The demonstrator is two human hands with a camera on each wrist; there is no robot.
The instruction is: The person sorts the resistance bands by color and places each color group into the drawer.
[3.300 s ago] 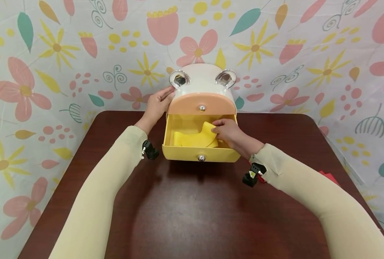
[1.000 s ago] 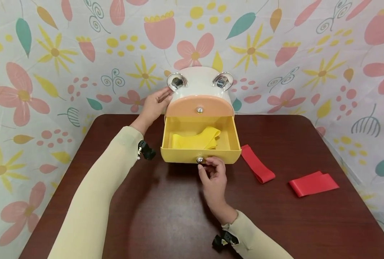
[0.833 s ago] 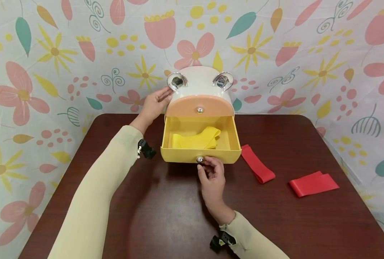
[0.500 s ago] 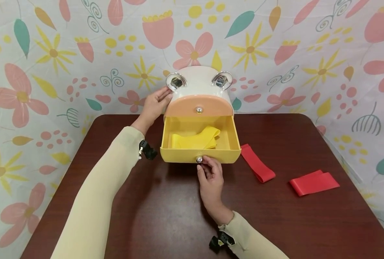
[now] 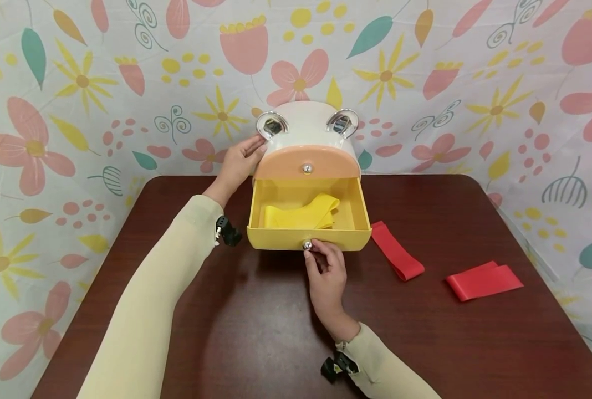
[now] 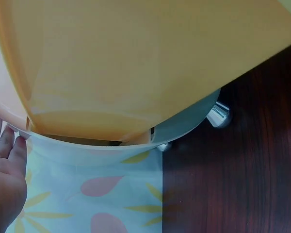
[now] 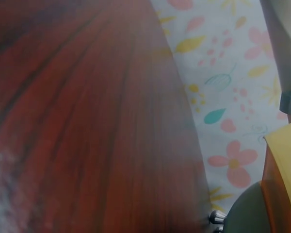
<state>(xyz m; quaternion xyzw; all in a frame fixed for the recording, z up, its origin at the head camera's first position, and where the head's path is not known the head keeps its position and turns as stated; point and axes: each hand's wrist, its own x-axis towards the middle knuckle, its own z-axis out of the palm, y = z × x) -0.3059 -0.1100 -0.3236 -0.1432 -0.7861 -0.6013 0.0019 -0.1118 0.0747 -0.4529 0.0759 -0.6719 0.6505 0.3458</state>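
A white frog-like drawer box (image 5: 308, 133) with silver-ringed eyes stands at the back of the table. Its upper drawer (image 5: 296, 160) is orange and closed; its yellow lower drawer (image 5: 266, 238) is pulled out. Folded yellow ribbon (image 5: 301, 215) lies inside that lower drawer. My left hand (image 5: 238, 166) rests against the box's left side, fingers fairly straight, as the left wrist view also shows. With thumb and index finger, my right hand (image 5: 327, 282) pinches the silver knob (image 5: 307, 244) on the lower drawer's front. The right wrist view does not show the right hand.
Two pieces of red ribbon, a narrow strip (image 5: 397, 252) and a wider folded one (image 5: 484, 281), lie on the dark wooden table (image 5: 256, 338) to the right. A flower-patterned cloth (image 5: 176, 72) hangs behind and beside the table.
My right hand has left the yellow ribbon in the drawer and come down to the knob, its thumb and index finger closing on it lately. The left hand stays at the box's side.
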